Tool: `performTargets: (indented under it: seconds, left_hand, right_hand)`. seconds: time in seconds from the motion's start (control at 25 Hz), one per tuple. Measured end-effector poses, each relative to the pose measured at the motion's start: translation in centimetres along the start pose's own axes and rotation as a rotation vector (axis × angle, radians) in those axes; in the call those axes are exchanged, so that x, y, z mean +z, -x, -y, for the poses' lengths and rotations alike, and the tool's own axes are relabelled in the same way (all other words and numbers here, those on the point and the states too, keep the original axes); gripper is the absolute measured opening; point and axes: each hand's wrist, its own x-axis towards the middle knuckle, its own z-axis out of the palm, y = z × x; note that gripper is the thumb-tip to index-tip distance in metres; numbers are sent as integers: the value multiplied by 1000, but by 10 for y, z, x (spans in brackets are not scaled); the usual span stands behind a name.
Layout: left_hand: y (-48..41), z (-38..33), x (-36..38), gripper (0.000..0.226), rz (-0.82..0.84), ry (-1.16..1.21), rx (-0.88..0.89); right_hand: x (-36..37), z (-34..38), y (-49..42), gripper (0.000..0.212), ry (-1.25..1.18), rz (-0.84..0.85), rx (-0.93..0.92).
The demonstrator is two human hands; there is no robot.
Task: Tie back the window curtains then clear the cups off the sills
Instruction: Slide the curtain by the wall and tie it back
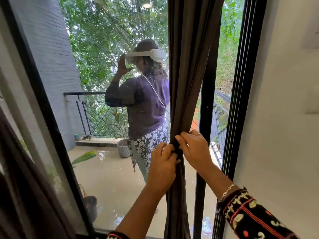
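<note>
A dark brown curtain [188,66] hangs gathered into a narrow bunch in front of the glass door, right of centre. My left hand [162,168] and my right hand [194,149] both pinch the bunch at its waist, one on each side, where a dark tie or fold of the cloth [177,149] wraps it. Below the hands the curtain falls straight to the bottom edge of the view. A second dark curtain [19,187] shows blurred at the lower left. No cup is in view.
The black door frame [238,100] and a white wall [284,118] stand just right of the curtain. Through the glass, a person in a purple top [143,104] stands on a wet balcony with a potted plant [123,149] and a black railing [89,114].
</note>
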Motion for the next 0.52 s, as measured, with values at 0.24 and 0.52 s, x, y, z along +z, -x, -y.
performTargets:
  seconds: [0.24, 0.52]
  left_hand:
    - [-8, 11, 2, 32, -48, -4, 3]
    - [-7, 2, 10, 20, -97, 163, -155]
  right_hand:
    - [-5, -5, 26, 22, -363, 84, 320]
    - [-5, 1, 49, 36, -550, 81, 477]
